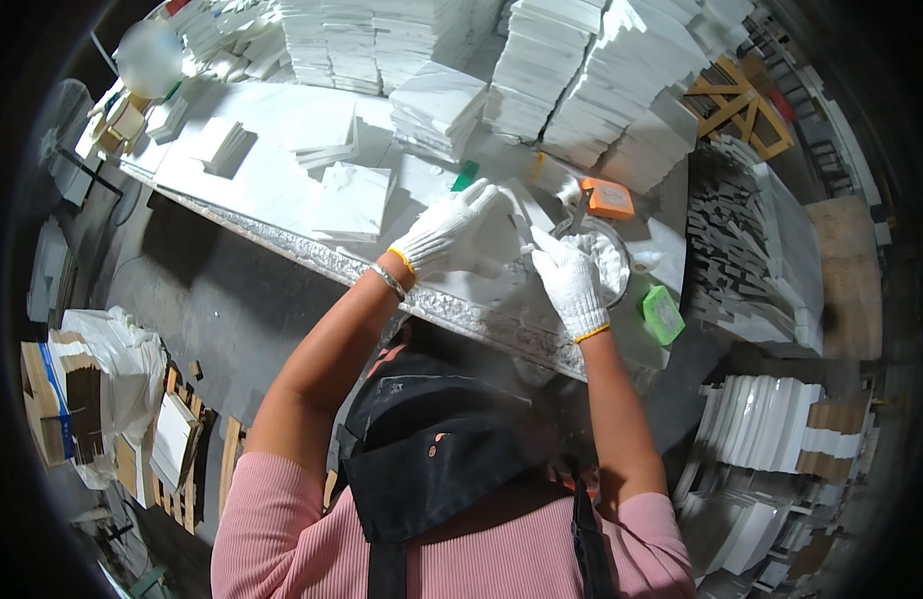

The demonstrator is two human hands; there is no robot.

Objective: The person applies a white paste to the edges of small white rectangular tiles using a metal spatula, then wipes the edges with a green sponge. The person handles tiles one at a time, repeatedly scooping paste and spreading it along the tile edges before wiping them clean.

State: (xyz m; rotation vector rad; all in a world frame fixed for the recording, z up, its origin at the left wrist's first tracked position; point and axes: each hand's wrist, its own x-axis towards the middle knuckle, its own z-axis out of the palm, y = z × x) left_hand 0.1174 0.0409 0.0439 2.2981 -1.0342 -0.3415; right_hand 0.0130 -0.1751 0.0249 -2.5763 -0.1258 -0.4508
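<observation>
Scene: a person in a pink top and black apron stands at a long white bench, seen from above the head.
Left hand: the left hand, in a white knit glove, lies at about 12 o'clock from the apron. Its fingers are spread and pressed flat on a white tile, not clenched.
Right hand: the right hand, also gloved, sits just at 4 o'clock from the left hand. Its fingers are curled toward the tile's edge; whether they grip anything, I cannot tell.
Tile: it rests tilted on the bench between both hands, near the front edge.
Bowl: a round bowl of white paste sits at 3 o'clock, just beside the right hand.
Orange block: an orange block lies at 1 o'clock from the hands.
Green block: a green block lies at 4 o'clock, near the bench corner.
Stacks: white tile stacks fill the bench's far side at 12 o'clock.
</observation>
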